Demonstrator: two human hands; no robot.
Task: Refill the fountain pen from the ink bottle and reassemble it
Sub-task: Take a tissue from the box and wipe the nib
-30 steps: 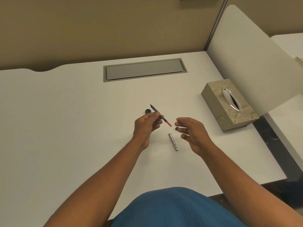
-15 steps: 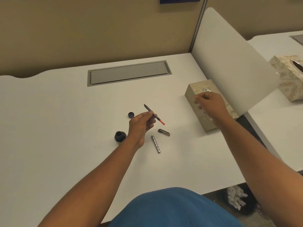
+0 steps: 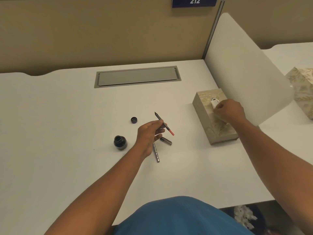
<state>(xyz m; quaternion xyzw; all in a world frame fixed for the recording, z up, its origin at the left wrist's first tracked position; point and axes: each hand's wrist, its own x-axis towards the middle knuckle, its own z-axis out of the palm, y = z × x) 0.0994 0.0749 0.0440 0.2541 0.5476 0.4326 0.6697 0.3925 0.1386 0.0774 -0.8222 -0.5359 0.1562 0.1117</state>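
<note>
My left hand (image 3: 149,134) pinches the pen's inner section (image 3: 162,122), a thin dark part with the nib pointing up and away and a red converter end toward the lower right. Two silver pen shells lie on the desk: the shorter one (image 3: 166,141) just right of my left hand, the longer one (image 3: 156,153) below it. The open dark ink bottle (image 3: 120,142) stands left of my left wrist, its cap (image 3: 134,119) farther back. My right hand (image 3: 228,111) is over the tissue box (image 3: 205,116), pinching a white tissue (image 3: 213,102) at its slot.
A grey cable hatch (image 3: 137,76) is set into the white desk (image 3: 59,124) at the back. A white divider panel (image 3: 245,65) stands on the right, with a second tissue box (image 3: 303,87) beyond it. A bin with crumpled paper (image 3: 245,216) sits below the desk edge.
My right hand has left the pen parts, moved right to the tissue box and taken hold of a tissue. My left hand keeps the pen section raised.
</note>
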